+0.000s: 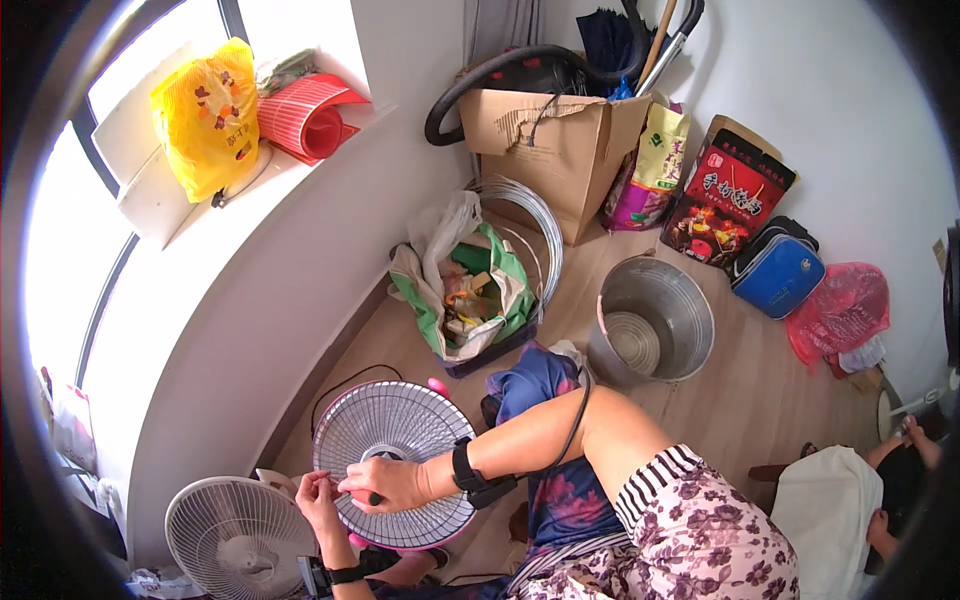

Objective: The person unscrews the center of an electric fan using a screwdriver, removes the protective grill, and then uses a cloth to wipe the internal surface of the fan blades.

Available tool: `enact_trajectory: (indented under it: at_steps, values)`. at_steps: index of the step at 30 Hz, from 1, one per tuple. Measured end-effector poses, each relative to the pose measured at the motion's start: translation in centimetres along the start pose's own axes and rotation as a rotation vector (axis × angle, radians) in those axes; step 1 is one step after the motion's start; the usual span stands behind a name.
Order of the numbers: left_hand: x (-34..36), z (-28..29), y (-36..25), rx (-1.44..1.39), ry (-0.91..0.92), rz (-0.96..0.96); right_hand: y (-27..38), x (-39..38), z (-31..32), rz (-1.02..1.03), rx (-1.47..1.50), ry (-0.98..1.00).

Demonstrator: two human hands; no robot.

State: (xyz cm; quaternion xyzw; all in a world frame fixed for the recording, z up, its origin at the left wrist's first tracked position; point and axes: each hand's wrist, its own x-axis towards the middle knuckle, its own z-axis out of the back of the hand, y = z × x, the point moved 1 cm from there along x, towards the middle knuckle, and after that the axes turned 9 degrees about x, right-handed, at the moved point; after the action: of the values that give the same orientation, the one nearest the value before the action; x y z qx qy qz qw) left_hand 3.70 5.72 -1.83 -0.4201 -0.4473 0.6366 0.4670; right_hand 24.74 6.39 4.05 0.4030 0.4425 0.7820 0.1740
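Note:
A round heater [375,425] with a wire grille and a pink rim lies face up before me. My right hand [385,485] is closed over the grille, around a tool with a red-and-black handle [374,498]; its working end is hidden. My left hand [318,500] is at the heater's left rim, thumb and fingertips pinched together close to the right hand's fingers. What the pinch holds is too small to tell. A black strap with a device is on each wrist, and a cable runs along my right arm.
A white fan [240,538] stands left of the heater. Beyond are a green-and-white bag of odds and ends [510,270], a wire coil [548,225], a metal bucket [690,325] and a cardboard box [540,150]. Another person's hand [880,530] shows at right, beside white cloth [825,510].

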Motion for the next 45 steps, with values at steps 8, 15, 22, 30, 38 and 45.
enact_trajectory:
  at_steps: [8,15,22,30,38,45]
  values:
    - [0.1,0.1,-0.8,0.062,0.019,-0.027,0.0,0.4,0.3,0.042,-0.022,0.01]
    - [0.5,-0.3,-0.9,0.045,0.017,-0.056,-0.1,0.1,0.6,0.054,-0.002,0.013]
    - [-0.7,-0.1,-1.2,-0.028,0.003,-0.052,0.3,-0.3,-0.1,0.062,0.039,-0.01]
    - [0.8,1.0,-0.7,0.023,-0.01,-0.127,-0.6,0.6,-0.1,0.12,-0.032,-0.005]
    - [-0.7,0.9,-2.0,0.059,-0.092,0.029,-0.3,0.5,-0.3,0.131,-0.024,0.044]
    - [-0.9,1.7,-1.4,0.081,-0.09,0.016,0.0,0.2,-1.1,0.137,-0.049,0.06]
